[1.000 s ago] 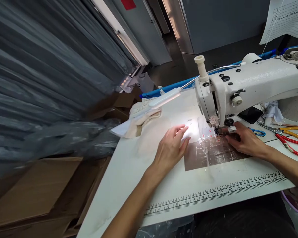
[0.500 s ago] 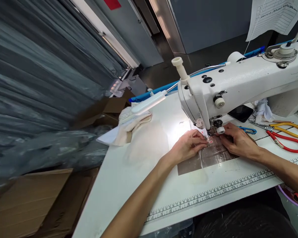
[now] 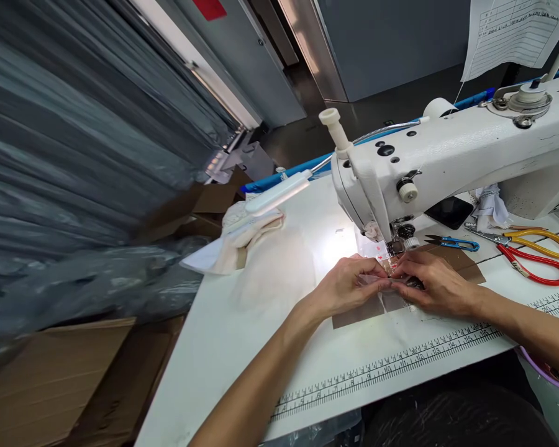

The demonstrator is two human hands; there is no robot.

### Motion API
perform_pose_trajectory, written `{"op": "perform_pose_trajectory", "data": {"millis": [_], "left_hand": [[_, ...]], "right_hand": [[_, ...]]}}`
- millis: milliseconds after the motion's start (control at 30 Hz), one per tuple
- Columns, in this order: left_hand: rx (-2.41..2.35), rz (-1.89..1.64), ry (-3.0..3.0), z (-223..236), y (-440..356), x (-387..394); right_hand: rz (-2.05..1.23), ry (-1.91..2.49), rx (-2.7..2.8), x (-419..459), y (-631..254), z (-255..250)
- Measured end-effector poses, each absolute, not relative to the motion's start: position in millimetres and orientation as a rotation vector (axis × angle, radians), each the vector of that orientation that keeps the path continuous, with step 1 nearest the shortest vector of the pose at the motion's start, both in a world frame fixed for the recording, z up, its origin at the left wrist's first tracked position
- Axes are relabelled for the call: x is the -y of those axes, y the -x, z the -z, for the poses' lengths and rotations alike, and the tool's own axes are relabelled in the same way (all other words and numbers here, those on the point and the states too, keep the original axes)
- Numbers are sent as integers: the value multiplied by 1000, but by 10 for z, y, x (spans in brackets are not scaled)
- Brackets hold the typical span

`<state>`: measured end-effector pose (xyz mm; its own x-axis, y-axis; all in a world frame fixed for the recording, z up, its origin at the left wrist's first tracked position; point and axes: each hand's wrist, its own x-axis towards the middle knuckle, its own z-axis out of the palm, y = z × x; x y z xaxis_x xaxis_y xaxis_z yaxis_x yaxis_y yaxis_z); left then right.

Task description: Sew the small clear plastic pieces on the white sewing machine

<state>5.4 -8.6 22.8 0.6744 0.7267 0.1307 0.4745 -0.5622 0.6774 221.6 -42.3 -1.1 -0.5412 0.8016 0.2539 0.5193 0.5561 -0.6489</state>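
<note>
In the head view my left hand (image 3: 351, 282) and my right hand (image 3: 431, 285) meet just in front of the presser foot (image 3: 395, 248) of a white sewing machine (image 3: 442, 152). Fingers of both are closed in a pinch on a thin, pale fabric (image 3: 379, 249) with small red marks, which runs under the foot. My fingers hide much of it. Beneath lies a brown sheet (image 3: 349, 317) on the white table (image 3: 242, 366). Blue thread snips (image 3: 461, 243) rest right of the foot, beyond my right hand.
Scissors (image 3: 535, 267) with red and yellow handles and a black phone (image 3: 449, 212) lie to the right. A lamp (image 3: 279, 194) lights the needle area. Folded cream cloth (image 3: 256, 233) sits at the table's left edge, above cardboard boxes (image 3: 51, 379). A printed ruler (image 3: 386, 369) runs along the front.
My right hand has moved left and toward me, from beside the presser foot to my left hand. Its fingers now pinch the fabric. The blue snips are more fully exposed.
</note>
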Motion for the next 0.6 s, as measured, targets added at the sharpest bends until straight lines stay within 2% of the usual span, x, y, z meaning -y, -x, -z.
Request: {"op": "perform_pose_trajectory", "data": {"millis": [167,333,400,500,600], "left_hand": [[-971,-615,-2225,-222,-32,137],[-1032,-606,-1989,-293,87,160],[-1038,-558,-1994,-305,110,110],[-1100,-414,-2203,-272,82,-71],[-1082,-294,-2417,-217,13,-350]], "right_hand": [[-852,988,2216,450,-2232,-49],[-1166,1100,2118,467,-2215,-139],[-1074,1225,2190,463,-2164,-159],[-690,1460,2387,445,-2053,-152],[-449,1565,2465,421,-1969,-110]]}}
